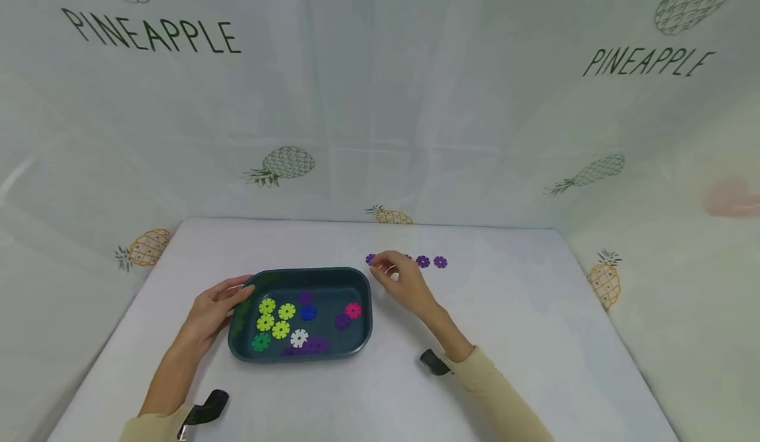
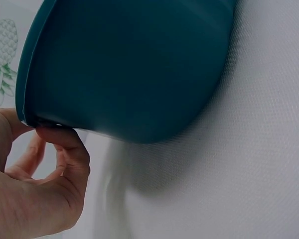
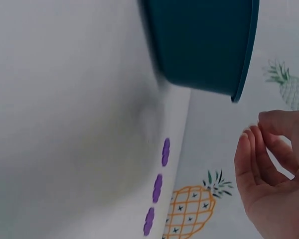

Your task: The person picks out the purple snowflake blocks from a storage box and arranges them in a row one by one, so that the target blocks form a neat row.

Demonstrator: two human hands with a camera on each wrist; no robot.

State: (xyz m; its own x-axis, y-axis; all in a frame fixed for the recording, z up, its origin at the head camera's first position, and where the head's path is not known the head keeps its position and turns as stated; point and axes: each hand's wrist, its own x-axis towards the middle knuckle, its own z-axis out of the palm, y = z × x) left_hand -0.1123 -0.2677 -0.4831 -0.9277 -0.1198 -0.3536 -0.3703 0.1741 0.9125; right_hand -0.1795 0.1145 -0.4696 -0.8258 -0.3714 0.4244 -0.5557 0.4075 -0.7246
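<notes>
A dark teal tray (image 1: 299, 276) holds small notched, flower-shaped discs. My left hand (image 1: 210, 310) grips its left rim, thumb over the edge; in the left wrist view, curled fingers (image 2: 72, 154) press the underside of the lip. My right hand (image 1: 405, 282) hovers just beyond the tray's far right corner, above a row of purple discs (image 1: 423, 261). Its fingers are loosely bent, with thumb and index tips close together and nothing visible between them. One purple disc (image 1: 371, 258) shows right by the fingertips; the hand partly covers the row. Three purple discs (image 3: 157, 188) show in the right wrist view.
Inside the tray lie several yellow-green discs (image 1: 281, 330), a green disc (image 1: 261, 342), a white disc (image 1: 299, 338), a blue disc (image 1: 308, 313), a pink disc (image 1: 353, 310) and several purple ones. A white cloth covers the table (image 1: 534, 336); a pineapple-print curtain (image 1: 451, 119) hangs behind.
</notes>
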